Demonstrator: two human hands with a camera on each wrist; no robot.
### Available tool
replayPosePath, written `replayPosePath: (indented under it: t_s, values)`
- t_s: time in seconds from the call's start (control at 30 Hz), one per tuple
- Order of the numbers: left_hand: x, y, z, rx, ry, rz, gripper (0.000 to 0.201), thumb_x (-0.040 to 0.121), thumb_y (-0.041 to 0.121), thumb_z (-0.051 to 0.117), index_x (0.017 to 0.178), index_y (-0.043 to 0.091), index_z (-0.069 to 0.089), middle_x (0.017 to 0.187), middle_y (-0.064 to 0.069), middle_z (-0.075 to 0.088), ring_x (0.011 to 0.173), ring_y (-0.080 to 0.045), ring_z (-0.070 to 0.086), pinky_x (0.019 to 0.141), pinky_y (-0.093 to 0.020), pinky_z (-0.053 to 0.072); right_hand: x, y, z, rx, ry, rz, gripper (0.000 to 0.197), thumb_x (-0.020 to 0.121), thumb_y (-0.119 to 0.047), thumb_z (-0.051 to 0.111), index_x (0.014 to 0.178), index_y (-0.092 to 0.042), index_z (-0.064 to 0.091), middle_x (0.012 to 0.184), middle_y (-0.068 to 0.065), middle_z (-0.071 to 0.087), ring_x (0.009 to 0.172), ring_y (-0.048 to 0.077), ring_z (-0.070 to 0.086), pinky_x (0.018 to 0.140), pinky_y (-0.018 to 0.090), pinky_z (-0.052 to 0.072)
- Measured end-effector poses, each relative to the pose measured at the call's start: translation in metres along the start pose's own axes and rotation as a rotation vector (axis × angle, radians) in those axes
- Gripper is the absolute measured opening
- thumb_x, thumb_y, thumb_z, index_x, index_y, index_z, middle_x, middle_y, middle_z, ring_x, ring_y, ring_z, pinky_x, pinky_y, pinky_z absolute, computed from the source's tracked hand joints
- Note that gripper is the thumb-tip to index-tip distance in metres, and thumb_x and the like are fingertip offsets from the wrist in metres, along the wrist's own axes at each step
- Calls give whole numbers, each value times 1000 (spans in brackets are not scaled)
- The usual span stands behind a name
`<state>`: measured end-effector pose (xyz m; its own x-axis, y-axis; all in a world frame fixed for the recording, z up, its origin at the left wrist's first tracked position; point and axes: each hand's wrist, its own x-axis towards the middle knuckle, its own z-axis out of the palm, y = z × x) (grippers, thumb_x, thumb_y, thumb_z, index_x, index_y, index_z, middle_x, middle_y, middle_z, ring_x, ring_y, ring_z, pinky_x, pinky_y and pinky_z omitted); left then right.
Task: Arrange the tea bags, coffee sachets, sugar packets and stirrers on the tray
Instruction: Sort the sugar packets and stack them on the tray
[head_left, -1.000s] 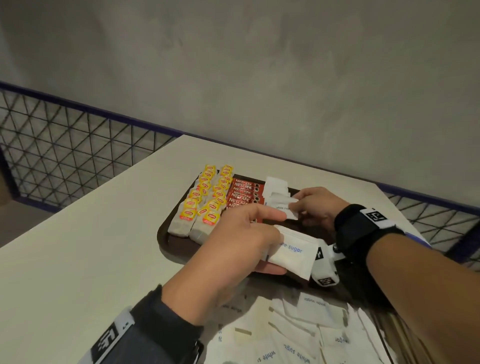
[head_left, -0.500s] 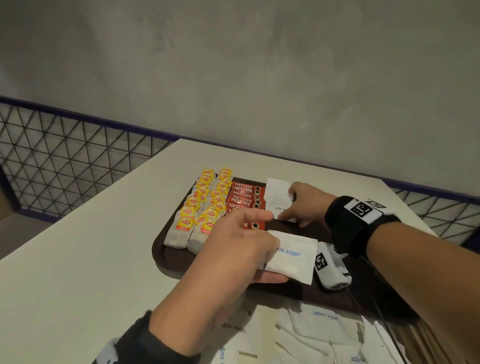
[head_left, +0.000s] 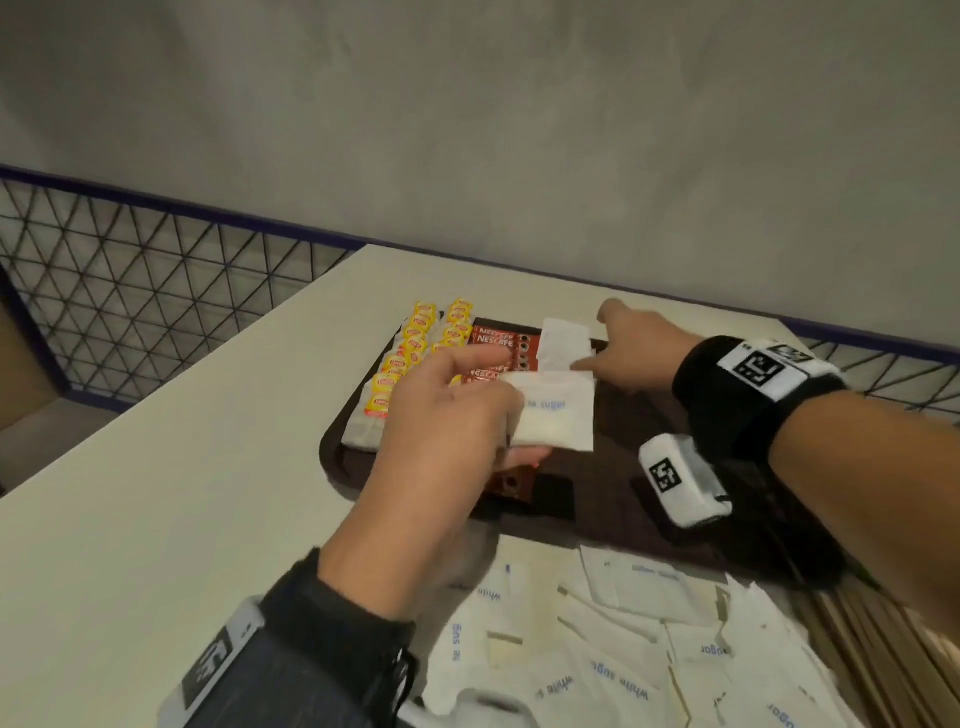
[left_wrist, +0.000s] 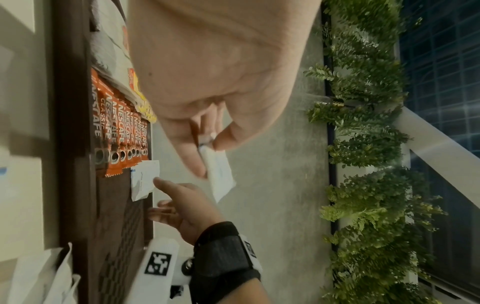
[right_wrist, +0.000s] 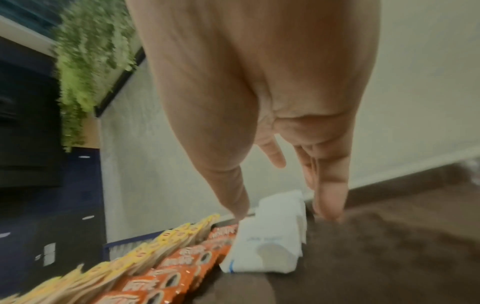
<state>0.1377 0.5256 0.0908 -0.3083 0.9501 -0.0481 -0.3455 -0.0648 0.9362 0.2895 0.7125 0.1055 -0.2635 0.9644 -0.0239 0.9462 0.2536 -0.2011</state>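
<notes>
Your left hand hangs over the middle of the brown tray, thumb and fingers pinching 1 white sugar packet by its left edge; the packet is lifted clear of the tray, blue lettering up. In the left wrist view the same packet hangs from that pinch, thumb on one face and fingers on the other.

Your right hand reaches toward 12 o'clock on the tray with its fingers straight and slightly spread. The fingertips come down on or right beside the small stack of sugar packets lying there; the blurred right wrist view does not settle whether they press it. The other fingers stand close together just past the stack, near the tray floor.

On the tray, 2 rows of yellow-tagged tea bags run along the 9 o'clock side. Directly to their right lies a row of red coffee sachets, overlapping one another, and the stacked packets touch that row's right edge at the far end. The tray floor toward 3 o'clock is bare brown.

At 6 o'clock, off the tray on the pale table, a loose heap of more sugar packets lies overlapping at mixed angles. At 5 o'clock beside the heap you can see a bundle of wooden stirrers, partly under your right forearm.
</notes>
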Motion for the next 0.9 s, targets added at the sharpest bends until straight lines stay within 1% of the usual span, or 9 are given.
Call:
replayPosePath:
  t_s: [0.1, 0.2, 0.23, 0.3, 0.4, 0.47, 0.6, 0.77, 0.9]
  values:
    - [-1, 9, -9, -90, 188, 196, 25, 93, -6, 59, 101, 16, 67, 93, 1, 74, 81, -14, 79, 57, -26, 60, -40, -16, -20, -120, 54, -214, 27, 92, -31, 68, 116, -19, 64, 104, 0, 68, 83, 17, 60, 71, 29, 45]
    - [-1, 16, -19, -196, 300, 278, 19, 96, -2, 59, 102, 15, 64, 99, -3, 70, 82, -15, 78, 58, -24, 58, -97, -41, -23, 60, -269, -394, 5, 91, -30, 71, 90, -26, 74, 78, -7, 73, 67, 7, 66, 66, 29, 55]
    - [-2, 18, -20, -234, 315, 285, 19, 96, -3, 57, 102, 14, 64, 98, -3, 69, 80, -15, 78, 58, -24, 58, -117, -49, -20, 93, -378, -438, 6, 91, -31, 71, 89, -27, 75, 78, -8, 74, 68, 7, 68, 68, 29, 57]
    - [-3, 20, -21, -266, 321, 286, 19, 96, -4, 55, 102, 12, 63, 93, -4, 69, 75, -14, 78, 57, -26, 58, -149, -56, -6, 62, -442, -523, 12, 91, -40, 72, 97, -30, 75, 85, -12, 74, 75, 4, 68, 73, 25, 57]
    - [-5, 19, -20, -237, 307, 280, 18, 96, -1, 57, 104, 13, 65, 93, -1, 68, 75, -12, 78, 57, -25, 57, -177, -63, 23, -108, -334, -635, 37, 88, -61, 65, 112, -33, 63, 99, -16, 57, 89, 3, 56, 80, 26, 53]
    - [-5, 17, -19, -209, 284, 280, 18, 96, 0, 57, 102, 15, 66, 92, -1, 69, 75, -12, 77, 57, -26, 57, -185, -67, 39, -131, -330, -676, 35, 89, -60, 64, 113, -34, 57, 105, -14, 47, 94, 6, 50, 82, 34, 53]
    - [-6, 13, -17, -135, 220, 272, 19, 96, 1, 57, 95, 19, 66, 93, -2, 72, 75, -9, 77, 58, -26, 57, -190, -67, 50, -147, -280, -705, 32, 93, -51, 63, 120, -37, 56, 105, -14, 48, 95, 8, 52, 82, 35, 54]
    - [-5, 11, -16, -91, 156, 229, 20, 95, 1, 58, 96, 19, 65, 101, -6, 73, 83, -16, 78, 65, -31, 63, -196, -63, 37, -93, -247, -637, 11, 92, -35, 69, 90, -31, 59, 81, -12, 60, 74, 6, 59, 67, 36, 57]
    - [-2, 10, -16, -121, 97, 159, 22, 94, -5, 55, 105, 11, 64, 109, -13, 72, 92, -24, 77, 62, -27, 59, -203, -60, 6, 88, -90, -499, 16, 89, -25, 67, 75, -17, 62, 68, 0, 63, 59, 6, 57, 60, 39, 53]
